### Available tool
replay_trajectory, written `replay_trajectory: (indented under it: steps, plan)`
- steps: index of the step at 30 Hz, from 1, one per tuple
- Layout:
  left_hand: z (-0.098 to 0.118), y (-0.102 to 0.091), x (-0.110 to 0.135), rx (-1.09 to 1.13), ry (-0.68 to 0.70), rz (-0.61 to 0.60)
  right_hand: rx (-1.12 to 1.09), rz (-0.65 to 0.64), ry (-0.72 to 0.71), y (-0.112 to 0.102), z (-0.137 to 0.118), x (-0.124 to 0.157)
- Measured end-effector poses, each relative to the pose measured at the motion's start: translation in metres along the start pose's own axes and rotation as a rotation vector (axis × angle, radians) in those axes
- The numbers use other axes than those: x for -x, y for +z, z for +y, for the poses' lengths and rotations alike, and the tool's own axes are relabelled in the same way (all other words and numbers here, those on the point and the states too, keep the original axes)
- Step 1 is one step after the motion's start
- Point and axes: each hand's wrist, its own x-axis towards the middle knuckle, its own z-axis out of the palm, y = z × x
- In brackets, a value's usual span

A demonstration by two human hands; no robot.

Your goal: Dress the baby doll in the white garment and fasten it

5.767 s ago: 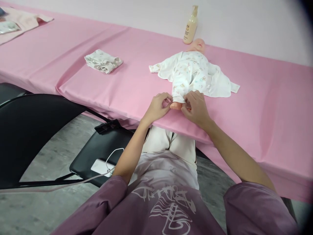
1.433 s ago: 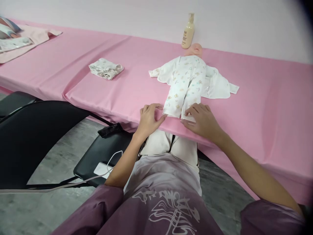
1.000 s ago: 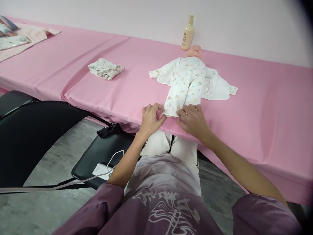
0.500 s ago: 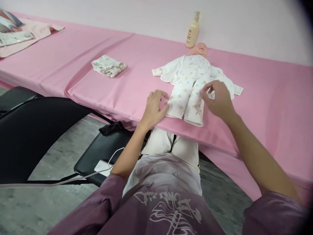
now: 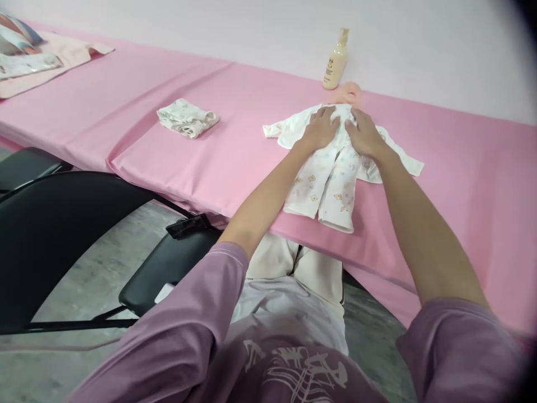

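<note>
Small white baby pants (image 5: 339,193) with a coloured print lie spread out, legs toward me, over a white long-sleeved baby top (image 5: 293,126). My left hand (image 5: 321,130) rests on the upper left of the pants, fingers stretched forward. Opposite it, my right hand (image 5: 366,133) touches their upper right, thumb apart from the fingers. Both hands cover most of the waist area. Just beyond the top's neck is a pink, rounded shape like a doll's head (image 5: 351,92), partly seen.
A pump bottle (image 5: 335,66) stands by the wall. Folded printed cloth (image 5: 187,117) lies left on the pink-covered table (image 5: 235,157). Farther left is a pale pink cloth (image 5: 79,49) with packaged things on it. Black chairs (image 5: 168,266) stand at the table's front, one holding a phone (image 5: 187,225).
Both hands have moved forward from beside the pant legs to the waist area, and now lie on the cloth. The camera view has shifted slightly.
</note>
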Motion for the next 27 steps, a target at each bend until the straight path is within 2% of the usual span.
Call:
replay_trajectory:
  steps: [3,7,14,16,20,23,25,27]
  plan:
    - [-0.007,0.003,0.011,0.01,0.073,-0.008,-0.023,0.034,0.051,0.017,0.007,0.002]
    - [-0.012,0.001,0.018,0.031,0.168,-0.031,-0.024,0.048,0.038,0.018,0.007,0.008]
    - [-0.006,0.001,0.032,-0.054,0.051,0.098,-0.027,0.119,0.093,0.013,-0.002,0.027]
    - [-0.001,-0.001,0.038,-0.109,0.096,0.105,-0.01,0.097,0.052,0.013,-0.005,0.029]
    - [0.008,-0.005,0.046,-0.191,0.216,0.01,-0.022,0.059,-0.095,0.015,-0.012,0.029]
    - [0.006,-0.003,0.045,-0.167,0.311,0.02,-0.033,0.075,-0.108,0.018,-0.013,0.03]
    - [0.0,0.002,0.041,-0.125,0.288,0.076,-0.012,0.109,-0.104,0.02,-0.011,0.033]
    - [-0.006,0.007,0.036,-0.094,0.175,0.136,0.015,0.164,-0.069,0.022,-0.011,0.037]
